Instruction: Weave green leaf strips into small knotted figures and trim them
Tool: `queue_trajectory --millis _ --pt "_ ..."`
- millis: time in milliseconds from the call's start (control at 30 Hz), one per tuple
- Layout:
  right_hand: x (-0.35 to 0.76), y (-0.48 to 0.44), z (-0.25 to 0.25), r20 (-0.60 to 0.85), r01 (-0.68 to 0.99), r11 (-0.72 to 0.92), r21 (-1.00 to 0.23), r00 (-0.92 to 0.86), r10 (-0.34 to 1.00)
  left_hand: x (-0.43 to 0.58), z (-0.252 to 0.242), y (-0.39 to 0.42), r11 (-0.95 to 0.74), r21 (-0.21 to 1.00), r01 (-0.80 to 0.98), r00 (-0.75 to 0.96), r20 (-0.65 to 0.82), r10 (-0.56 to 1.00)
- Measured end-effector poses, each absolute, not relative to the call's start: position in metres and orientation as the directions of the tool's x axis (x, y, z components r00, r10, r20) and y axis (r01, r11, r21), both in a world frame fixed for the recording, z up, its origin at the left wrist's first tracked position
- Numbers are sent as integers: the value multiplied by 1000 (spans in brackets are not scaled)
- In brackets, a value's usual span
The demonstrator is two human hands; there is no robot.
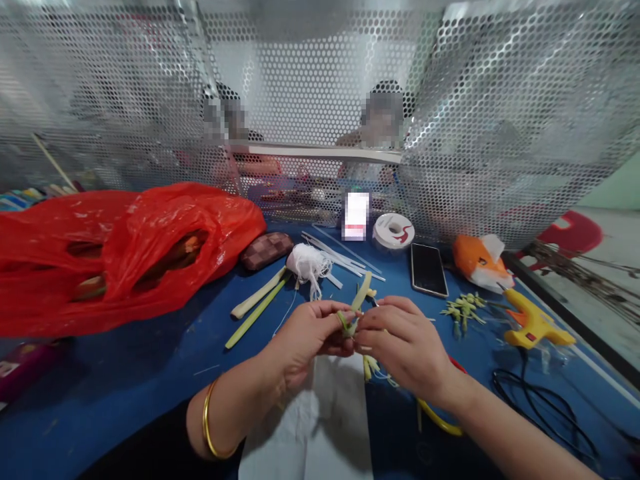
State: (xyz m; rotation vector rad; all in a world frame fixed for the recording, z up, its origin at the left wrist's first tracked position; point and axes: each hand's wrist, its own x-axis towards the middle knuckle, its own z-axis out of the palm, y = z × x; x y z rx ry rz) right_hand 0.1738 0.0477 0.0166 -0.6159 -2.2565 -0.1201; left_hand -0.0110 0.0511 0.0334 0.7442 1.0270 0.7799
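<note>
The left hand point(323, 328) pinches the green strip point(362, 292), free end slanting away; at its base, the right hand's point(407, 343) pinch I cannot tell.

The right hand point(404, 339) is hiding part of the green strip point(361, 292), its wrist is covering some of a yellow handle point(443, 420), the perforated sheet point(300, 87) is blurring two people point(381, 123), and the red plastic bag point(140, 230) is running out of view leftward.

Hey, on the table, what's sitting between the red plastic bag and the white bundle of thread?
A brown checkered pouch lies between the red plastic bag and the white thread bundle, as the head view shows.
</note>
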Motion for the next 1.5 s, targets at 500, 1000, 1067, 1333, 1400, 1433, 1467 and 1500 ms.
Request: queue_trajectory --millis 500,1000,1067,1333,1400,1433,1467,1500 --pt "157 38 -2 661 465 645 -607 -156 734 -6 33 45 457 882 -111 373 -389 842" --pt "147 35 -7 471 271 445 -854 40 881 -12 38 48 520 844 -131 500 -397 770" --pt "147 34 -6 481 304 447 -841 44 876 -10 37 47 505 852 -136 459 -397 795" --pt "146 29 -4 412 328 364 -872 88 907 -5 34 43 504 825 -255 425 -373 825" --pt "146 29 -4 407 328 355 -876 104 908 -2 31 40 475 841 -259 399 -355 845" --pt "145 29 -4 408 328 356 -875 107 907 0 30 39 462 848 -259 383 -349 855" --pt "145 29 -4 411 326 359 -875 107 905 1 29 38 452 852 -262 368 -345 863" --pt "145 29 -3 412 321 362 -875 104 905 2 28 38 445 854 -268 355 -342 870"
